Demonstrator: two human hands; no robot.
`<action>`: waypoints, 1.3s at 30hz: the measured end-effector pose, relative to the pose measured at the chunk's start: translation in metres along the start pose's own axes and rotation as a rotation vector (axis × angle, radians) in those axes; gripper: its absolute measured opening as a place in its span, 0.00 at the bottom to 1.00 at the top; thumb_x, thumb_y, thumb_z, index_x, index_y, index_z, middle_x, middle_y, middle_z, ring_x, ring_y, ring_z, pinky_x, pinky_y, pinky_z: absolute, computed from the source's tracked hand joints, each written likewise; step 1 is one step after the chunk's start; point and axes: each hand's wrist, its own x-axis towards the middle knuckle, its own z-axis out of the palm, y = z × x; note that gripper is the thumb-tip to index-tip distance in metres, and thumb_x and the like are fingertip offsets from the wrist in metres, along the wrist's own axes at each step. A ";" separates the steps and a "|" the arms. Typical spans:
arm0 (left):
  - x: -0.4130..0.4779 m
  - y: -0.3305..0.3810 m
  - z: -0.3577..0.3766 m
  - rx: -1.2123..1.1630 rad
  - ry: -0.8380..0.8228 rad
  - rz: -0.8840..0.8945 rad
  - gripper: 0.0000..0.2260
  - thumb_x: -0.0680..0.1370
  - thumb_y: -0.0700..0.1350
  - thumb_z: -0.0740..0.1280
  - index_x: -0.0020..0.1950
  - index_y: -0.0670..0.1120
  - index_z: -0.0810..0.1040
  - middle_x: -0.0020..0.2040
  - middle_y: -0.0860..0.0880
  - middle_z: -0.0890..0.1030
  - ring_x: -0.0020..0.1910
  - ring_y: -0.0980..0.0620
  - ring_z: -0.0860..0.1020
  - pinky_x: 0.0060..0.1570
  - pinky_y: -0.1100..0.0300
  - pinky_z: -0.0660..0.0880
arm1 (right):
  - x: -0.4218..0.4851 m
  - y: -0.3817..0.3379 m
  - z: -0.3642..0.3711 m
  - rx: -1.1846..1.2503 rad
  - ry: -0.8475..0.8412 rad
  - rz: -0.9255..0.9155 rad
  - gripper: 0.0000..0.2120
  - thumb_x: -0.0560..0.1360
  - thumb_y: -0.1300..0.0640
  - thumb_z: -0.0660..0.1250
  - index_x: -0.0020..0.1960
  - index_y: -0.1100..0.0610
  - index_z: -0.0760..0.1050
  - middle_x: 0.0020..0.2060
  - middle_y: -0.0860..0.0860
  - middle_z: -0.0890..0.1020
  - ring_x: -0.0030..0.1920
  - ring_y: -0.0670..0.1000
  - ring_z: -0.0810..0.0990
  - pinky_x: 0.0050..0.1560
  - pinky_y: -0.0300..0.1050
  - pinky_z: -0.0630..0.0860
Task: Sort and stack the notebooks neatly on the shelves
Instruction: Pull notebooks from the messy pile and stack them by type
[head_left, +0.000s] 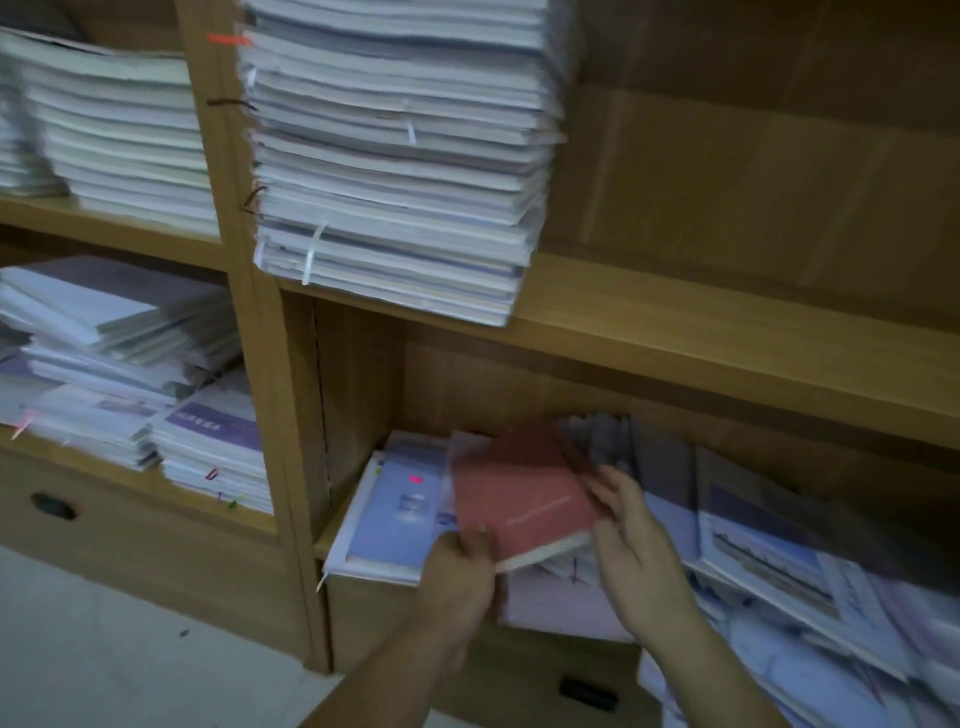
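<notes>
red notebook (524, 501) in lower shelf bay, tilted over the lilac books (395, 514). left hand (462, 566) pinches its front corner; right hand (631, 535) w/ fingers spread, touching its right edge. risk: loose slanted pile (769, 540) beside could slide out if bumped.

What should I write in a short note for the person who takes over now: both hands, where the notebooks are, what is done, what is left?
Left hand grips the red notebook by its near edge, in the lower compartment.
Right hand is open, fingers at the notebook's right side.
Done: tall stack on the upper shelf.
Left: place the red notebook; straighten the leaning notebooks at right.
</notes>
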 end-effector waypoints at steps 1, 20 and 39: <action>0.002 -0.005 0.008 0.119 -0.021 -0.008 0.19 0.81 0.59 0.61 0.46 0.44 0.75 0.44 0.34 0.82 0.43 0.34 0.83 0.45 0.41 0.81 | -0.001 0.001 0.000 0.008 0.031 0.002 0.23 0.81 0.35 0.50 0.76 0.36 0.57 0.72 0.39 0.68 0.72 0.45 0.68 0.71 0.51 0.68; -0.122 0.044 -0.064 -0.121 -0.114 0.206 0.08 0.84 0.48 0.64 0.59 0.49 0.81 0.32 0.48 0.80 0.30 0.49 0.75 0.34 0.53 0.73 | -0.076 -0.073 -0.045 0.611 -0.201 0.493 0.06 0.79 0.54 0.70 0.52 0.49 0.74 0.47 0.53 0.85 0.42 0.57 0.83 0.40 0.51 0.78; -0.151 0.225 -0.014 0.102 -0.228 0.671 0.09 0.82 0.49 0.67 0.60 0.50 0.82 0.43 0.52 0.86 0.37 0.60 0.83 0.40 0.56 0.82 | -0.054 -0.158 -0.197 0.339 0.257 0.145 0.07 0.81 0.53 0.66 0.57 0.54 0.78 0.44 0.46 0.84 0.43 0.46 0.83 0.39 0.33 0.76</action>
